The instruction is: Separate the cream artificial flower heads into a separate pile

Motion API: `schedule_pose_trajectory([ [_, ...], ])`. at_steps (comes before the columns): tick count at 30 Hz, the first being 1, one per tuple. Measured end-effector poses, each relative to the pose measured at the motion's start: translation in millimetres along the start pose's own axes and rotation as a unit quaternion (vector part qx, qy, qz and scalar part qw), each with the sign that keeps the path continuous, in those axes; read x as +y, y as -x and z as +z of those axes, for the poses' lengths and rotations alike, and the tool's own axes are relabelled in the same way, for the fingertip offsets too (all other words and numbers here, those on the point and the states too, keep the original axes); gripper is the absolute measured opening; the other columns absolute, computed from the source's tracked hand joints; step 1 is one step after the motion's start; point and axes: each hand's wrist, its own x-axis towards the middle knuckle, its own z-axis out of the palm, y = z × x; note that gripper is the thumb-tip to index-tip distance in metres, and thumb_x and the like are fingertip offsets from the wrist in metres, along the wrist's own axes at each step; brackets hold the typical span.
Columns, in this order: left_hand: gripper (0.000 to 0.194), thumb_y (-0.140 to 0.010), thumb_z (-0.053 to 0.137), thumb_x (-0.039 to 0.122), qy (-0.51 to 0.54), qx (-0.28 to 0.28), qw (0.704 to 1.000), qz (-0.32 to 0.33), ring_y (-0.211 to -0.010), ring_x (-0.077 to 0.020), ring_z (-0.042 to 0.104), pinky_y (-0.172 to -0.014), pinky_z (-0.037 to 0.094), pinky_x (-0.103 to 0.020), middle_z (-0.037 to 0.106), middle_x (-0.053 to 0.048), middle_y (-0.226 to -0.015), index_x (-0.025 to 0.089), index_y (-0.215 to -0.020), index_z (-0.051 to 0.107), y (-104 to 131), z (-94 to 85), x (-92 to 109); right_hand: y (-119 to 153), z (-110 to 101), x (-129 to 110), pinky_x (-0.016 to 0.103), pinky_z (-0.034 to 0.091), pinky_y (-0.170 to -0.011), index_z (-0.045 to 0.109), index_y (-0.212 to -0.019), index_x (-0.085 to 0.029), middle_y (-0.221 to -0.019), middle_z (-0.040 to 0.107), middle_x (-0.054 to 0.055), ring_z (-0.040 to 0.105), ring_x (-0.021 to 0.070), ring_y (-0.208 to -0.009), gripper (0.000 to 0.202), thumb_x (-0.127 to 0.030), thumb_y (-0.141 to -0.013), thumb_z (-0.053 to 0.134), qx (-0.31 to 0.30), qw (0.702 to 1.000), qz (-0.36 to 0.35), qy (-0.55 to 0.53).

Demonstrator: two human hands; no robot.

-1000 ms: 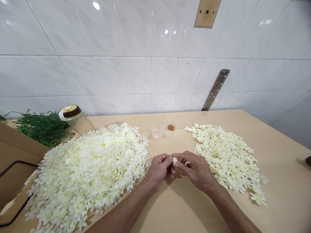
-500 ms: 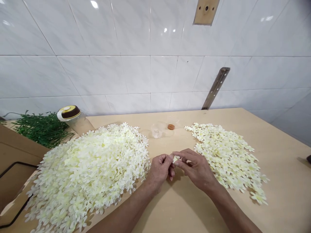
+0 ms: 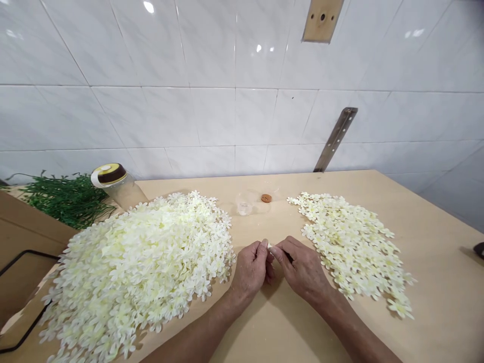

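My left hand (image 3: 251,267) and my right hand (image 3: 302,262) meet above the middle of the table. Between their thumbs and fingers they pinch one small white flower (image 3: 269,245), mostly hidden by the fingertips. A large heap of white and pale yellow flowers (image 3: 147,257) lies left of my left hand. To the right of my right hand spreads a thinner layer of similar flowers (image 3: 355,242). Beyond my hands are a small clear dish (image 3: 244,207) and a brown round piece (image 3: 266,198).
A bottle with a yellow and brown lid (image 3: 123,186) leans behind the large heap, beside green artificial foliage (image 3: 68,199). At the left edge is a brown box (image 3: 30,247) near a black wire frame. A metal strip (image 3: 335,139) leans against the tiled wall.
My right fingers have curled in closer to my left thumb, and less of the small flower shows between them. The view has shifted slightly.
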Motion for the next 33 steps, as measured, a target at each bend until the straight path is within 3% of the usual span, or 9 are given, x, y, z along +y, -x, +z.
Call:
schedule_pose_trajectory([
  [4,0.048,-0.085,0.048,0.065,0.031,-0.013,0.999,-0.012,-0.038,-0.0141,0.05,-0.04,0.041,-0.026,0.055,0.001,-0.046,0.02,-0.067,0.051,-4.3,-2.1,-4.8,1.1,0.3,-1.5,0.025,0.047,-0.062,0.067,-0.08,-0.02,-0.075,0.062,0.004,0.059,0.0139,-0.065,0.026,-0.027,-0.097,0.049,-0.01,0.999,0.007,-0.048],
  [10,0.049,-0.079,0.059,0.063,0.13,-0.005,0.991,-0.038,-0.048,-0.0138,0.057,-0.043,0.047,-0.027,0.062,-0.004,-0.069,0.014,-0.082,0.062,-7.0,-1.0,-0.2,-2.8,-2.8,8.6,0.031,0.054,-0.075,0.069,-0.108,-0.022,-0.096,0.068,0.008,0.066,0.019,-0.085,0.023,-0.025,-0.097,0.049,0.074,0.996,0.008,-0.047],
  [12,0.05,-0.077,0.062,0.062,0.14,-0.001,0.989,-0.042,-0.048,-0.013,0.058,-0.043,0.047,-0.027,0.063,-0.005,-0.073,0.013,-0.083,0.063,-6.6,-0.9,2.2,-2.8,-2.4,11.1,0.032,0.055,-0.077,0.067,-0.113,-0.023,-0.102,0.069,0.009,0.067,0.0195,-0.088,0.025,-0.026,-0.096,0.049,0.075,0.996,0.009,-0.05],
  [17,0.047,-0.079,0.062,0.061,0.122,-0.025,0.992,-0.034,-0.045,-0.0133,0.056,-0.048,0.046,-0.025,0.06,-0.003,-0.055,0.014,-0.077,0.06,-6.3,-3.8,2.8,-0.8,-1.4,6.6,0.027,0.056,-0.063,0.066,-0.106,-0.022,-0.096,0.071,0.006,0.066,0.0145,-0.067,0.019,-0.03,-0.094,0.054,0.041,0.996,0.035,-0.074],
  [22,0.04,-0.082,0.062,0.053,0.118,-0.034,0.992,-0.035,-0.045,-0.0117,0.054,-0.051,0.044,-0.024,0.062,-0.003,-0.056,0.013,-0.079,0.062,-7.8,-6.8,0.3,-1.5,-3.9,3.2,0.026,0.054,-0.06,0.066,-0.101,-0.022,-0.097,0.069,0.006,0.062,0.0133,-0.063,0.015,-0.03,-0.093,0.056,0.048,0.996,0.036,-0.073],
  [27,0.032,-0.08,0.066,0.044,0.185,-0.039,0.981,-0.054,-0.05,-0.0126,0.056,-0.052,0.044,-0.025,0.061,-0.004,-0.058,0.012,-0.079,0.064,-7.8,-7.4,3.5,-4.3,-5.6,2.3,0.029,0.056,-0.069,0.07,-0.098,-0.023,-0.098,0.069,0.007,0.066,0.0172,-0.079,0.016,-0.027,-0.094,0.055,0.06,0.994,0.006,-0.087],
  [33,0.04,-0.081,0.065,0.052,0.189,-0.068,0.978,-0.053,-0.05,-0.0135,0.056,-0.053,0.046,-0.026,0.061,-0.004,-0.058,0.012,-0.079,0.063,-6.3,-6.1,8.0,-4.6,-4.8,2.5,0.031,0.056,-0.076,0.071,-0.093,-0.024,-0.091,0.069,0.006,0.067,0.0187,-0.084,0.015,-0.022,-0.093,0.057,0.076,0.994,-0.001,-0.083],
])
